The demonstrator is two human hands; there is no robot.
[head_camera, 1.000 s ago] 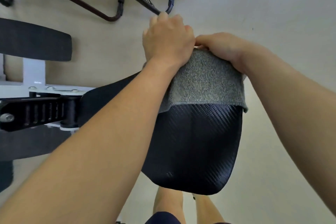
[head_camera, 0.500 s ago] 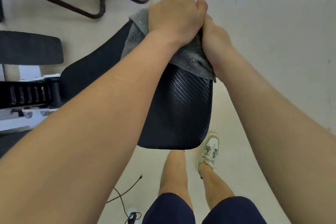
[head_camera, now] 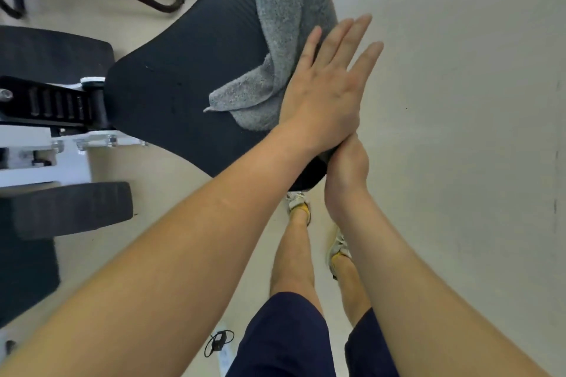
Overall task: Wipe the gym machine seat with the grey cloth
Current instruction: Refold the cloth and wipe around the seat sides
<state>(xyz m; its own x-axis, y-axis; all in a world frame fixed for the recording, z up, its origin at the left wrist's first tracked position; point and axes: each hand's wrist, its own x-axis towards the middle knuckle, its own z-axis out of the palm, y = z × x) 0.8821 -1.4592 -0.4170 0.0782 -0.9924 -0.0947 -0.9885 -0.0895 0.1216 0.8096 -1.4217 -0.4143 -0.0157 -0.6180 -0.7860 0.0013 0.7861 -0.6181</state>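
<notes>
The left hand (head_camera: 324,89) lies flat, its fingers (head_camera: 340,40) straight and slightly spread. Its palm presses the grey cloth (head_camera: 291,9) at the right edge of the black seat (head_camera: 183,86), with the fingertips past that edge, over the floor (head_camera: 459,101). The right hand (head_camera: 346,168) sits at the seat's near right corner; its fingers are hidden, so their state cannot be told. The cloth drapes over the seat's far right part. Open floor lies to the right; black pads (head_camera: 70,208) stand left.

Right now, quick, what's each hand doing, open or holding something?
Left hand: open, fingers straight, at the grey cloth on the seat.
Right hand: cannot be told; its fingers are hidden beneath the left hand.
</notes>
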